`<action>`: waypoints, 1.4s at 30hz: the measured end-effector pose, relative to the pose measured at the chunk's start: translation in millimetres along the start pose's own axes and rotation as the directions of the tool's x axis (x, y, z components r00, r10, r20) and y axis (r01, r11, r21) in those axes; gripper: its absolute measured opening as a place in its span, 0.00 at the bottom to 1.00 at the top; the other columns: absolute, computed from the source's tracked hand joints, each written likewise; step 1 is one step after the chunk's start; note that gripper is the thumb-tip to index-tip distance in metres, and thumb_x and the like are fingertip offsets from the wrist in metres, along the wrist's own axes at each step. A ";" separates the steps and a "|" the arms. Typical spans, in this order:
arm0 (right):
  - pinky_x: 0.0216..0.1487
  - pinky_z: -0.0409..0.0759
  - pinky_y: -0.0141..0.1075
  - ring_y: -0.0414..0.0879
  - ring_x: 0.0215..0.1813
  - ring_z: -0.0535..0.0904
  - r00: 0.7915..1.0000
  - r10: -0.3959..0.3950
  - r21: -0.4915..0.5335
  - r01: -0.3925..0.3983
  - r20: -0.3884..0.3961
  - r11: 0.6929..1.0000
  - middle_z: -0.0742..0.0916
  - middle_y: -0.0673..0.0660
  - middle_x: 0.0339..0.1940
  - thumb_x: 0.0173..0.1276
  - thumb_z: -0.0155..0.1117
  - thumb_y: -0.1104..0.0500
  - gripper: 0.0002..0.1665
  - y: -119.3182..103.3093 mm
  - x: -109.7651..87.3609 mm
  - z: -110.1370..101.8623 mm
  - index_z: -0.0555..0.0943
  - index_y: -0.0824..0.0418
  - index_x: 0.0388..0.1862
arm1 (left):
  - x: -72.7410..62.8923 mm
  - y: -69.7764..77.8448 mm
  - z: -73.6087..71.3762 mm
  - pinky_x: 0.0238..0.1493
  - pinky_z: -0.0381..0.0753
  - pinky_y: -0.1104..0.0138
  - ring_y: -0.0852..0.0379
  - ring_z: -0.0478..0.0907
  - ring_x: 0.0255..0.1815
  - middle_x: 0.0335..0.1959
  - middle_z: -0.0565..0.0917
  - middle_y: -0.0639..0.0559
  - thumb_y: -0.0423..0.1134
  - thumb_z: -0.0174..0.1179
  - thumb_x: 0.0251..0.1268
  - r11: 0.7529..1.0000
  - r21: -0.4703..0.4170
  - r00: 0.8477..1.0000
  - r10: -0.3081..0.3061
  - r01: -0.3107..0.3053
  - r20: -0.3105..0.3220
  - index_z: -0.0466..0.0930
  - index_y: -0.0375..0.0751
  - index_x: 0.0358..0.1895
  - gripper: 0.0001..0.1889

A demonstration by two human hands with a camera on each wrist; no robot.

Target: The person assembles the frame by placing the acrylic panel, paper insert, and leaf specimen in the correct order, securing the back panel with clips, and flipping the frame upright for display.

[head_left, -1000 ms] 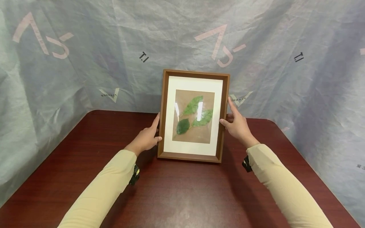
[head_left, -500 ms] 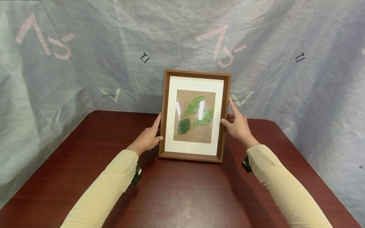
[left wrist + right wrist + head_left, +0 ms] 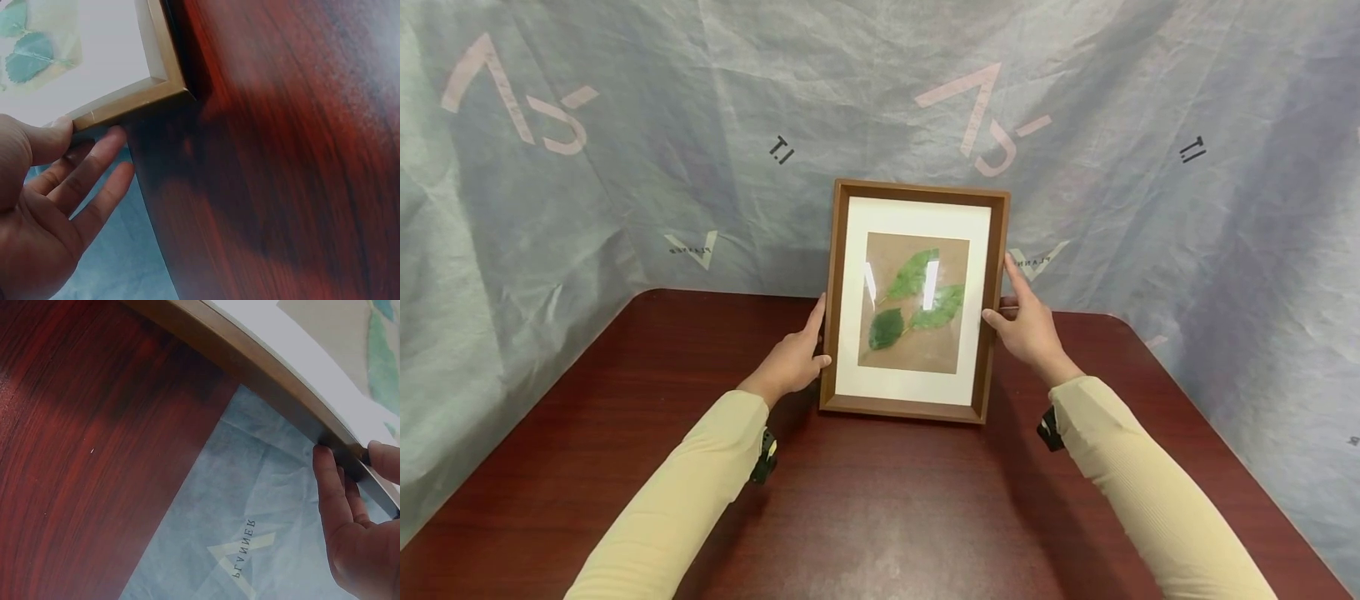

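A brown wooden picture frame (image 3: 915,410) stands upright on the table, tilted slightly clockwise in the head view. Its white mat (image 3: 917,214) surrounds a tan picture of green leaves behind glossy glazing. My left hand (image 3: 790,363) holds the left side, thumb at the front edge and fingers along the side. In the left wrist view, the left thumb (image 3: 53,139) rests on the frame's edge, with the fingers spread below it. My right hand (image 3: 1028,327) grips the right side higher up. The right wrist view shows the right thumb (image 3: 382,459) in front and fingers against the side.
The dark red wooden table (image 3: 865,517) extends around the frame. Behind and beside it hangs a creased grey sheet (image 3: 737,100) with printed letters. A dark wrist device (image 3: 765,456) is worn on the left wrist and another device (image 3: 1050,429) on the right.
The frame has shifted very slightly right and up in the head view, with both hands staying on its sides. The left forearm has moved a little to the right.
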State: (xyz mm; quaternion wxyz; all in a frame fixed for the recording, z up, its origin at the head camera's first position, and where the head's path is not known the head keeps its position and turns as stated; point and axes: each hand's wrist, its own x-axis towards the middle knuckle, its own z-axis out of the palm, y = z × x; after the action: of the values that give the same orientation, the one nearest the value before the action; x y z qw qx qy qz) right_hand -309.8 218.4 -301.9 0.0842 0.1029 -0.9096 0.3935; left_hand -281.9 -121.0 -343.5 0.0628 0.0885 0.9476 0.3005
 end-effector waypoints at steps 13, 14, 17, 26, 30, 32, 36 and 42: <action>0.56 0.79 0.60 0.68 0.69 0.72 1.000 -0.001 -0.003 0.001 0.004 1.000 0.73 0.75 0.69 0.78 0.59 0.62 0.54 1.2 -0.4 -0.1 0.36 0.38 0.85 | -1.5 1.1 0.4 0.39 0.76 0.59 0.45 0.86 0.42 0.73 0.69 0.35 0.36 0.55 0.79 1.000 -0.002 1.000 0.004 -0.004 -0.008 0.19 0.54 0.82 0.51; 0.56 0.79 0.60 0.68 0.69 0.72 1.000 -0.004 -0.004 0.004 0.002 1.000 0.73 0.75 0.69 0.79 0.59 0.62 0.53 1.4 -0.3 0.0 0.36 0.38 0.85 | -1.2 0.9 0.4 0.39 0.76 0.58 0.44 0.86 0.42 0.73 0.69 0.35 0.36 0.55 0.79 1.000 -0.004 1.000 0.004 -0.004 -0.007 0.19 0.54 0.82 0.50; 0.57 0.78 0.60 0.68 0.69 0.72 1.000 -0.014 -0.002 0.014 0.004 1.000 0.73 0.76 0.69 0.79 0.59 0.62 0.53 2.0 0.5 0.5 0.36 0.38 0.85 | -0.9 0.5 0.0 0.40 0.76 0.58 0.43 0.86 0.44 0.74 0.68 0.34 0.36 0.55 0.80 1.000 -0.007 1.000 0.006 -0.006 -0.007 0.19 0.53 0.82 0.50; 0.64 0.72 0.62 0.67 0.69 0.72 0.999 0.001 -0.064 0.002 0.039 0.998 0.75 0.73 0.68 0.80 0.57 0.54 0.49 6.5 -1.0 -1.8 0.39 0.45 0.86 | -3.5 -4.0 -1.5 0.51 0.80 0.52 0.41 0.85 0.50 0.74 0.68 0.32 0.36 0.56 0.79 0.998 -0.020 0.999 0.052 -0.052 -0.016 0.21 0.51 0.82 0.50; 0.62 0.74 0.61 0.66 0.68 0.73 0.999 0.007 -0.065 -0.004 0.043 0.998 0.77 0.70 0.67 0.81 0.57 0.51 0.46 9.1 -4.0 -6.1 0.43 0.46 0.86 | -6.9 -4.3 -5.7 0.40 0.78 0.55 0.46 0.83 0.37 0.75 0.67 0.34 0.38 0.57 0.78 0.997 -0.008 0.997 0.074 -0.074 -0.030 0.26 0.49 0.83 0.49; 0.60 0.76 0.60 0.65 0.67 0.74 0.999 0.002 -0.059 0.001 0.040 0.998 0.78 0.69 0.66 0.81 0.56 0.50 0.44 9.8 -6.1 -8.0 0.46 0.47 0.86 | -9.1 -4.4 -7.8 0.40 0.78 0.55 0.45 0.83 0.38 0.76 0.66 0.35 0.39 0.56 0.78 0.997 0.007 0.996 0.078 -0.078 -0.042 0.29 0.48 0.84 0.47; 0.57 0.78 0.58 0.63 0.63 0.77 1.000 -0.017 -0.069 0.019 0.026 0.997 0.80 0.67 0.65 0.82 0.54 0.48 0.41 10.3 -12.3 -11.6 0.50 0.51 0.85 | -14.2 -4.0 -12.5 0.54 0.79 0.46 0.37 0.81 0.56 0.76 0.65 0.35 0.41 0.54 0.80 0.996 0.052 0.992 0.083 -0.078 -0.091 0.34 0.45 0.84 0.42; 0.62 0.71 0.63 0.65 0.67 0.73 0.998 -0.056 -0.159 0.057 0.011 0.986 0.77 0.70 0.66 0.82 0.53 0.48 0.38 16.1 -22.6 -18.5 0.55 0.57 0.84 | -22.9 -4.4 -17.5 0.58 0.76 0.40 0.32 0.74 0.64 0.78 0.62 0.35 0.46 0.51 0.82 0.992 0.122 0.980 0.063 -0.040 -0.189 0.40 0.45 0.84 0.38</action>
State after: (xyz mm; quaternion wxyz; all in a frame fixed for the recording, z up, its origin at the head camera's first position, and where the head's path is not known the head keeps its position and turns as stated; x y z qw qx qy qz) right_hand -290.8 245.4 -305.9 0.1002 0.1230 -0.9351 0.3168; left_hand -263.1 -139.0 -330.4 -0.0423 0.0869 0.9626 0.2530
